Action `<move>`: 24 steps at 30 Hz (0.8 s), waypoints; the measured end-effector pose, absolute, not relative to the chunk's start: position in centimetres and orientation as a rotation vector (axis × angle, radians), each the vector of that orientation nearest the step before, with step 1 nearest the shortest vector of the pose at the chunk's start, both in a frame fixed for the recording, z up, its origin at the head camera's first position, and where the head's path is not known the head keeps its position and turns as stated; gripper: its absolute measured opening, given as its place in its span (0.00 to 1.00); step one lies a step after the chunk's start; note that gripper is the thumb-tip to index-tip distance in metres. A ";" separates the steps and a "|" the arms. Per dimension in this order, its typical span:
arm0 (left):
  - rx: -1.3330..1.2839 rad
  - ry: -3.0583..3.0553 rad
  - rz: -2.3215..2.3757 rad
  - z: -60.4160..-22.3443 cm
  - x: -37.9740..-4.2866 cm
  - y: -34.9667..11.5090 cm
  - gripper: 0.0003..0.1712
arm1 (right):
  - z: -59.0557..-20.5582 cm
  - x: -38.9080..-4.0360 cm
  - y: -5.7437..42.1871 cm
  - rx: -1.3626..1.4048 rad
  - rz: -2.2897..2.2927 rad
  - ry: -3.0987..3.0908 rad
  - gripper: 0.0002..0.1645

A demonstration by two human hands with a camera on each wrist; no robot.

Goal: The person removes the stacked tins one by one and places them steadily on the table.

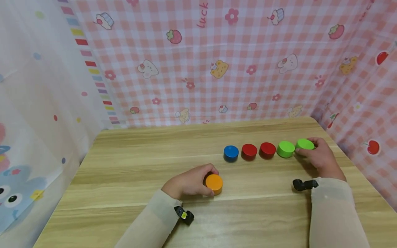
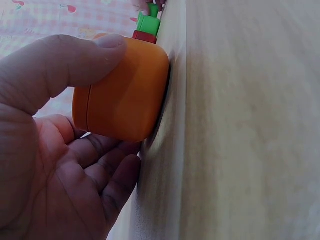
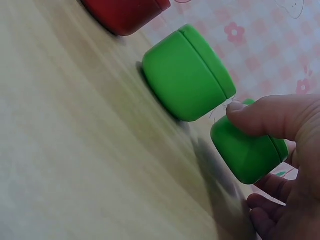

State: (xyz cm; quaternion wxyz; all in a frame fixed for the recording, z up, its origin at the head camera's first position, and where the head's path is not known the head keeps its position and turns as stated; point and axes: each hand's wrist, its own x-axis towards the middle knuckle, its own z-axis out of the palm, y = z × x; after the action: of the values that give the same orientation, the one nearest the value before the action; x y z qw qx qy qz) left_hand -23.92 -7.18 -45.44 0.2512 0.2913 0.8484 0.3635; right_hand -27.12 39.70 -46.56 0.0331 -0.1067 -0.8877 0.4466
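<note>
My left hand [image 1: 193, 181] grips an orange round lidded jar [image 1: 214, 184] from its left side, thumb across the near side and fingers behind. In the left wrist view the jar [image 2: 131, 90] is close over the wooden table, its lid seam showing. At the far right, my right hand [image 1: 321, 156] holds a green jar [image 1: 305, 144] between thumb and fingers. The right wrist view shows this jar [image 3: 247, 150] with a shadow beside it on the table. Just left of it stands a second green jar [image 1: 285, 149], upright and untouched.
Leftward from the green jars, the row goes on with two red jars [image 1: 267, 150] [image 1: 249, 152] and a blue jar [image 1: 231, 153]. A pink checked cloth [image 1: 198, 69] hangs behind the wooden table [image 1: 139, 155], with more cloth along both sides.
</note>
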 end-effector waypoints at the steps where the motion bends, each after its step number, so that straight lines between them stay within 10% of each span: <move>1: 0.791 2.308 0.991 -45.5 -23.9 -7.2 0.30 | -46.7 -27.1 39.7 -0.319 1.361 -2.741 0.44; 24: 0.765 2.355 1.038 -45.6 -24.2 -7.1 0.27 | -46.7 -27.1 39.7 -0.321 1.357 -2.804 0.47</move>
State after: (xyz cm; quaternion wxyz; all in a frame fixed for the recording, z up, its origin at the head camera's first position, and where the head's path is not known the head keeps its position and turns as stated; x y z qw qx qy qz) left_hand -24.23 -7.12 -45.64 0.2264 0.2775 0.8543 0.3767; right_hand -27.05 39.74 -46.75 0.0051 -0.1025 -0.8954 0.4333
